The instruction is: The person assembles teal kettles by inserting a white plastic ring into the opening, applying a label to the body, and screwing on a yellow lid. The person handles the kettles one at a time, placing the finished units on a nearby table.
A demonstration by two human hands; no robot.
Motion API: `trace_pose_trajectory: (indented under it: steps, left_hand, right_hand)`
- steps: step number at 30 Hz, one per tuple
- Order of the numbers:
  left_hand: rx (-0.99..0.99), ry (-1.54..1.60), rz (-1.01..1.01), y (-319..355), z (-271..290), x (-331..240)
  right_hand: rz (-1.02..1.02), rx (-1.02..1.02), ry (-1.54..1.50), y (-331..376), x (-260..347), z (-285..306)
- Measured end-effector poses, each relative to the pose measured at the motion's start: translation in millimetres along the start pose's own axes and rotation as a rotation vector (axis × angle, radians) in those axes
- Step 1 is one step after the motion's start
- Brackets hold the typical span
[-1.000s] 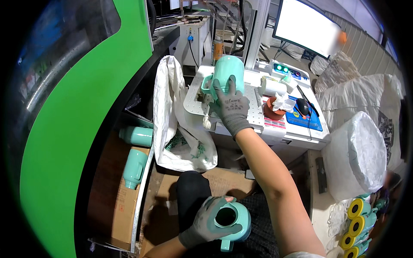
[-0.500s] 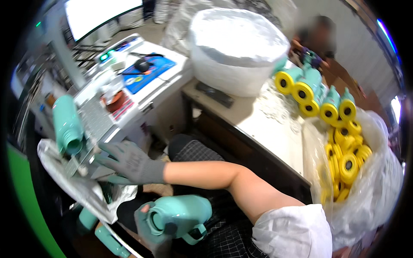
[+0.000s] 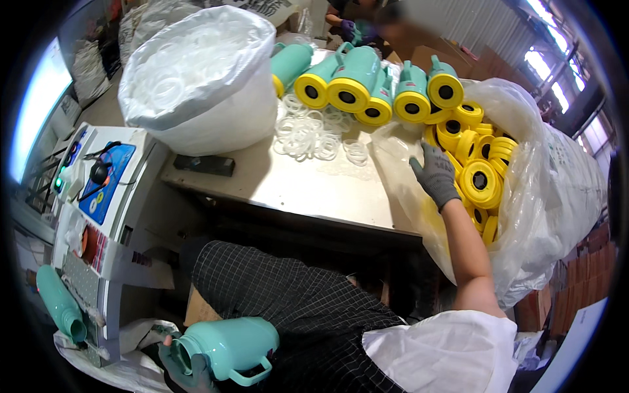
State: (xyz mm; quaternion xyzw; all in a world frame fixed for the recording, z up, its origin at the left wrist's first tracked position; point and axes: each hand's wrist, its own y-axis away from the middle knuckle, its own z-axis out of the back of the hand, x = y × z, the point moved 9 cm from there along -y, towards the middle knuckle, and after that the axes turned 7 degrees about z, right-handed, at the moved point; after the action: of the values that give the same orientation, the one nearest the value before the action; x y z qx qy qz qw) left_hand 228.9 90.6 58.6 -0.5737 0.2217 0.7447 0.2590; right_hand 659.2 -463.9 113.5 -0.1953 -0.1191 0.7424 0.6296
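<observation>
At the lower left, my left hand (image 3: 190, 370), in a grey glove, grips the neck end of a teal plastic jug body (image 3: 229, 344). The jug lies on its side over my lap, its open mouth facing left and its handle low on the right. My gloved right hand (image 3: 437, 175) reaches to the near-left side of a clear plastic bag (image 3: 409, 190) at the right. Its thumb stands apart from the fingers, and no held thing shows. Beside the fingers lie several yellow round base caps (image 3: 480, 183) with dark centres, filling the bag.
Several teal jugs with yellow bases (image 3: 354, 78) lie at the table's back. White rings (image 3: 308, 134) are scattered near a large white sack (image 3: 196, 85) of rings. Another teal jug body (image 3: 59, 301) rests on the left machine (image 3: 98, 281). A co-worker's gloved hands (image 3: 354, 29) show beyond.
My right hand has gone from beside the left machine across to the bag of yellow caps. The view has turned rightward. My left hand still holds the jug body.
</observation>
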Motion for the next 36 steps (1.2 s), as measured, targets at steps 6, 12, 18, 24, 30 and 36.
trace_pose_trajectory:
  steps: [6, 12, 18, 24, 30, 36]
  left_hand:
    - [0.008, 0.095, -0.045, -7.1, -24.7, -0.2]
    - [0.216, -0.001, -0.136, -18.7, -31.6, -2.3]
    - [0.128, -0.101, -0.102, -16.9, -18.0, 3.1]
    - [0.067, 0.027, -0.012, -10.4, -19.3, 3.8]
    - [0.133, -0.102, -0.088, -6.0, -2.3, -15.2]
    - [-0.289, 0.012, -0.051, 4.4, 61.2, -9.6]
  right_hand:
    - [0.221, 0.387, 0.029, 138.2, 132.3, -61.2]
    - [0.081, 0.048, -0.149, 80.8, 53.0, -7.8]
    - [-0.161, 0.033, 0.489, 62.8, -113.2, 43.4]
    - [-0.005, 0.006, 0.640, 101.5, -146.3, 7.6]
    - [-0.124, -0.108, 0.360, 55.2, -104.8, 64.0]
    - [-0.078, -0.205, -1.409, 8.0, 71.2, 37.3]
